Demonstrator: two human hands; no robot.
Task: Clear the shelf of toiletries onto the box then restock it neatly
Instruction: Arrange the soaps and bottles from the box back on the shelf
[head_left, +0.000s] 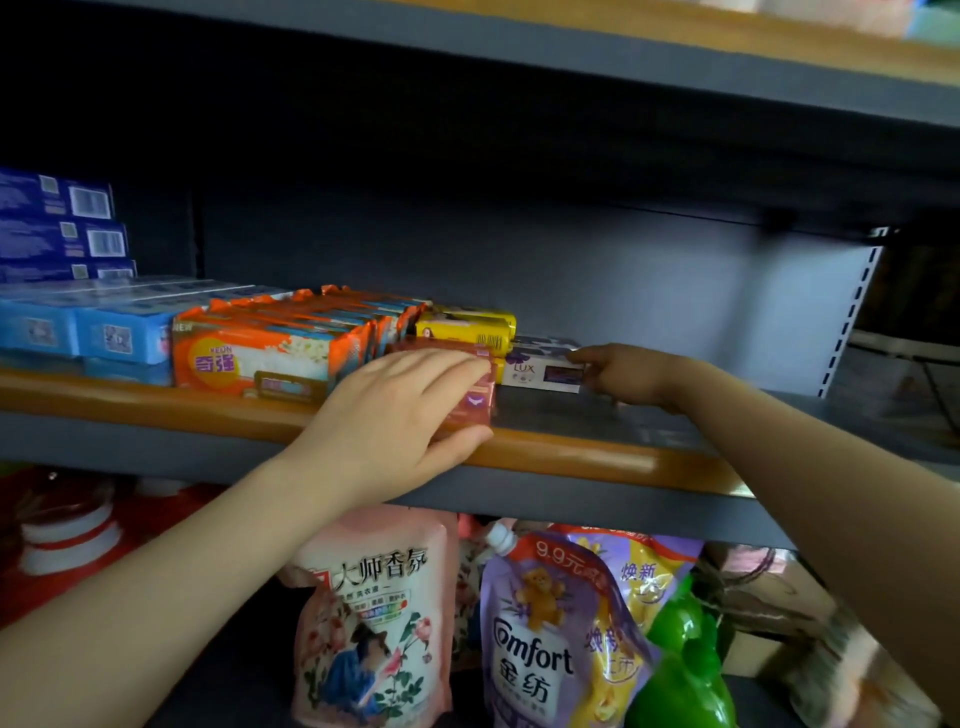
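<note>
The left hand (410, 410) gripped a red soap box (470, 395) at the front edge of the shelf (597, 457); the right hand (621, 374) pinched the end of a purple soap box (540, 366) just beside it. The red box sat half over the lip, so a loose grip could have tipped it onto the pouches (545, 639) below. Counted: one red box, one purple, two yellow boxes (467, 327) stacked, one row of orange packs (270, 353) too overlapped to count, three dark blue cartons (57, 228), three pouches visible.
</note>
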